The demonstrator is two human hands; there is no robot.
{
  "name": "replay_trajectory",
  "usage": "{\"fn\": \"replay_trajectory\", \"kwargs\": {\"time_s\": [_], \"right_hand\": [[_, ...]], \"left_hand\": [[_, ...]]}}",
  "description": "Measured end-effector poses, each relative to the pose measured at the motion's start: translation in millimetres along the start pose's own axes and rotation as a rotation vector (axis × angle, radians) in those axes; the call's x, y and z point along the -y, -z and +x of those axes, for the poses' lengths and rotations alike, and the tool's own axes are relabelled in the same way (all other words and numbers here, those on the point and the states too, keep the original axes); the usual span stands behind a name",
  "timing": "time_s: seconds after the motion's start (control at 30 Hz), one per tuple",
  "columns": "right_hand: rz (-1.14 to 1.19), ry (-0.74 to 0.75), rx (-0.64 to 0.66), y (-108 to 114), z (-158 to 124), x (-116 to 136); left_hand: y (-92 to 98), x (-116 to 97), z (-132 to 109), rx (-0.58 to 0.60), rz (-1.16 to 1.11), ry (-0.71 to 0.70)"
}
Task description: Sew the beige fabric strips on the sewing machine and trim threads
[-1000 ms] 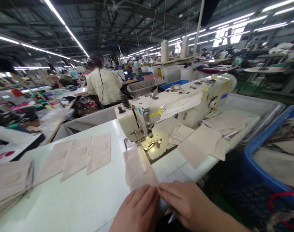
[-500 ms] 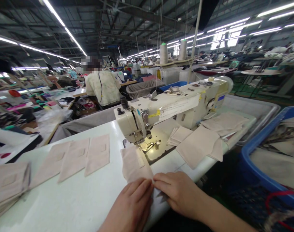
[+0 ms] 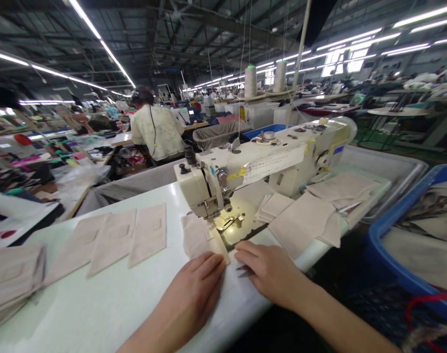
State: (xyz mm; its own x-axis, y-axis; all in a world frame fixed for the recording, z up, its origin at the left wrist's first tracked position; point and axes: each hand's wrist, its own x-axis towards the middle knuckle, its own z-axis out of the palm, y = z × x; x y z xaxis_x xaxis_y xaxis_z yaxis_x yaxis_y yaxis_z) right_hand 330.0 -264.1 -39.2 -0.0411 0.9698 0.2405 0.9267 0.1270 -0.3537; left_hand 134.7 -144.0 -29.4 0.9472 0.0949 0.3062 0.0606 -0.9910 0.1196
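Note:
A beige fabric piece (image 3: 196, 235) lies partly under the needle area of the white sewing machine (image 3: 260, 157). My left hand (image 3: 199, 282) rests on its near end, fingers pressed together on the cloth. Just right of that corner, my right hand (image 3: 269, 269) has its fingers closed around a small dark pointed metal tool (image 3: 244, 269), mostly hidden by the palm. The two hands are a small gap apart.
Three flat beige pieces with small patches (image 3: 147, 238) and a stack (image 3: 15, 277) lie left. More beige pieces (image 3: 304, 220) are right of the needle. A blue bin (image 3: 378, 235) stands at the right. Another person (image 3: 157, 130) sits beyond the machine.
Both hands have moved forward toward the machine, and the fabric has shifted slightly further under the needle area. My right hand has come away from the fabric corner, opening a gap between the hands.

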Motion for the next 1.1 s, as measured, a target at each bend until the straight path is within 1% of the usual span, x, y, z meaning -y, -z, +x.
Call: {"fn": "replay_trajectory", "kwargs": {"time_s": [0.1, 0.2, 0.27, 0.37, 0.57, 0.7, 0.8, 0.87, 0.9, 1.1], "right_hand": [[-0.057, -0.149, -0.106, 9, -3, -13], [-0.136, -0.233, -0.161, 21, -7, -27], [-0.184, -0.277, -0.152, 28, -8, -35], [-0.243, -0.337, -0.089, 33, -9, -45], [-0.296, -0.341, 0.007, 32, -8, -55], [-0.353, -0.346, 0.017, 33, -7, -56], [-0.368, -0.341, -0.007, 35, -8, -57], [-0.351, -0.327, -0.066, 37, -11, -58], [-0.335, -0.316, -0.116, 38, -12, -58], [-0.217, -0.193, -0.484, 50, -21, -56]], "left_hand": [[2.3, 6, 3, 0.012, -0.006, 0.016], [4.4, 11, 6, 0.023, -0.003, 0.025], [5.5, 14, 8, 0.02, 0.0, 0.035], [7.1, 20, 11, 0.015, 0.0, 0.05], [8.7, 32, 14, 0.021, -0.002, 0.059], [8.1, 41, 18, 0.033, 0.0, 0.08], [8.7, 47, 21, 0.042, 0.01, 0.081], [9.3, 51, 23, 0.039, 0.017, 0.072], [9.8, 53, 24, 0.039, 0.018, 0.071], [12.2, 62, 30, 0.035, 0.004, 0.105]]}}
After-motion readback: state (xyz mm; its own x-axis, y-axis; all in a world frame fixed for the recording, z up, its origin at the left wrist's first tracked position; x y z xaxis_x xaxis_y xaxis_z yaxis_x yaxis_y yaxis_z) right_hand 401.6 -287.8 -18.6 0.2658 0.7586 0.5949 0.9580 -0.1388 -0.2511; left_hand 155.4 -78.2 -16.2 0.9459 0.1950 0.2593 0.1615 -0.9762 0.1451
